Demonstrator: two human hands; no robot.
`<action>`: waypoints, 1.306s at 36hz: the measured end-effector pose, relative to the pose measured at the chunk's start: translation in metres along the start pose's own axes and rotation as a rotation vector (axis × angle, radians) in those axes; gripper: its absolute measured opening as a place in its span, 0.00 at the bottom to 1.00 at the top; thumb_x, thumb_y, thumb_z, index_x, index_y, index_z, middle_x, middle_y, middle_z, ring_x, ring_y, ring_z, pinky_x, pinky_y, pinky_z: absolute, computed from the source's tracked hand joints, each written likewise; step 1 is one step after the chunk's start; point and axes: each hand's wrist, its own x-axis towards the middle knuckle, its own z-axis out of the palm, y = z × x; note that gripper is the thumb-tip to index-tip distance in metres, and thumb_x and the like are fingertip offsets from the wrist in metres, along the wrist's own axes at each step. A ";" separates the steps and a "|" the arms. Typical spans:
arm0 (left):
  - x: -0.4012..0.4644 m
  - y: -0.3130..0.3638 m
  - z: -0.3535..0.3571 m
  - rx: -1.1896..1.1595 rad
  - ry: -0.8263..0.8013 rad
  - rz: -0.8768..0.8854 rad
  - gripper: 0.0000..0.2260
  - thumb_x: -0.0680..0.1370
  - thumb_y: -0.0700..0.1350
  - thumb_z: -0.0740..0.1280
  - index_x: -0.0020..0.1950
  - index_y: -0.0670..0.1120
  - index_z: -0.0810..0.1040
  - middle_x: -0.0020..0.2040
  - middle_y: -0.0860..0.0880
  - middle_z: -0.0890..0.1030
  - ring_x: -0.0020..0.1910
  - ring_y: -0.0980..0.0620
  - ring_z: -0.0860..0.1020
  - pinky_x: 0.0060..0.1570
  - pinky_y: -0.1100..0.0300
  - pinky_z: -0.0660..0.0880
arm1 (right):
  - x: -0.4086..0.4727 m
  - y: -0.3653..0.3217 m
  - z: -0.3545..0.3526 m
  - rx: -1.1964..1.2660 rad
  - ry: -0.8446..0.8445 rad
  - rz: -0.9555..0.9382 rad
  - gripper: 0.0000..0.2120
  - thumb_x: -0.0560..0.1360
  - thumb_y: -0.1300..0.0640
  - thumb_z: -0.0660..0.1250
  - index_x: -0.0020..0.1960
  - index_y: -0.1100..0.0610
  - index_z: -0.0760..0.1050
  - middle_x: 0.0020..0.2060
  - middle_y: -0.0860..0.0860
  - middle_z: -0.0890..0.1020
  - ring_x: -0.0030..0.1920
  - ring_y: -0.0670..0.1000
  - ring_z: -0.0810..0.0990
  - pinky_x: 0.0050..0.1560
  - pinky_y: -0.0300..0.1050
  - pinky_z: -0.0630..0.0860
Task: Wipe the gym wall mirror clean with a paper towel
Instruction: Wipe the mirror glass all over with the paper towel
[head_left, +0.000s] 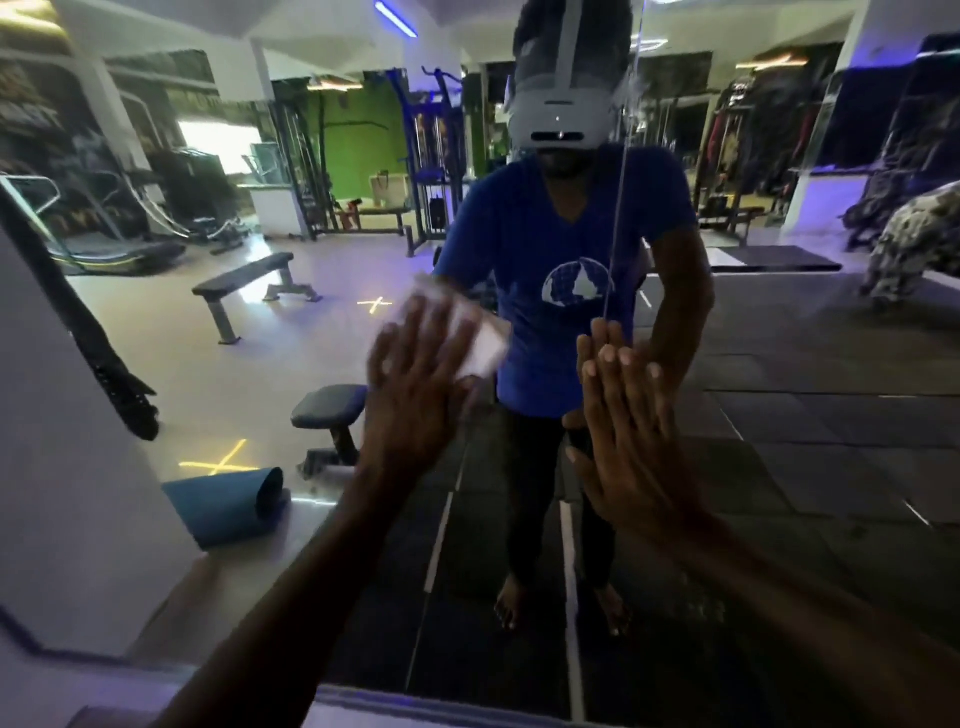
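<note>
The wall mirror (779, 415) fills the head view and reflects the gym and a person in a blue shirt. My left hand (415, 395) lies flat with straight fingers, pressing a white paper towel (478, 338) against the glass at centre; the towel is blurred. My right hand (628, 447) rests flat on the mirror to the right of it, fingers straight and together, holding nothing. A vertical seam (618, 208) between mirror panels runs down to my right fingertips.
A white pillar (67, 467) with a dark strap (104, 364) hanging on it borders the mirror on the left. The mirror's lower edge (441, 701) runs along the bottom. In the reflection are benches (249, 280), a rolled blue mat (228, 504) and weight machines.
</note>
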 end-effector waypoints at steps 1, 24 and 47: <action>-0.001 -0.024 -0.002 0.033 0.060 -0.131 0.29 0.88 0.56 0.51 0.86 0.51 0.44 0.85 0.44 0.44 0.85 0.42 0.45 0.82 0.42 0.49 | 0.008 0.001 0.000 -0.001 0.006 -0.014 0.39 0.85 0.43 0.52 0.85 0.65 0.44 0.84 0.66 0.50 0.85 0.65 0.48 0.83 0.66 0.47; 0.085 0.065 -0.015 -0.098 0.183 -0.267 0.31 0.86 0.57 0.54 0.86 0.47 0.48 0.86 0.39 0.47 0.85 0.38 0.46 0.81 0.37 0.48 | 0.061 0.013 -0.012 -0.005 0.136 -0.004 0.37 0.84 0.45 0.55 0.84 0.68 0.53 0.84 0.65 0.54 0.84 0.65 0.53 0.82 0.69 0.54; 0.344 0.000 -0.151 -0.018 0.467 -0.257 0.28 0.88 0.58 0.49 0.87 0.52 0.46 0.87 0.46 0.45 0.85 0.46 0.44 0.81 0.42 0.50 | 0.222 0.154 -0.132 -0.094 0.383 0.256 0.38 0.85 0.40 0.45 0.85 0.65 0.48 0.84 0.65 0.48 0.85 0.64 0.45 0.81 0.71 0.50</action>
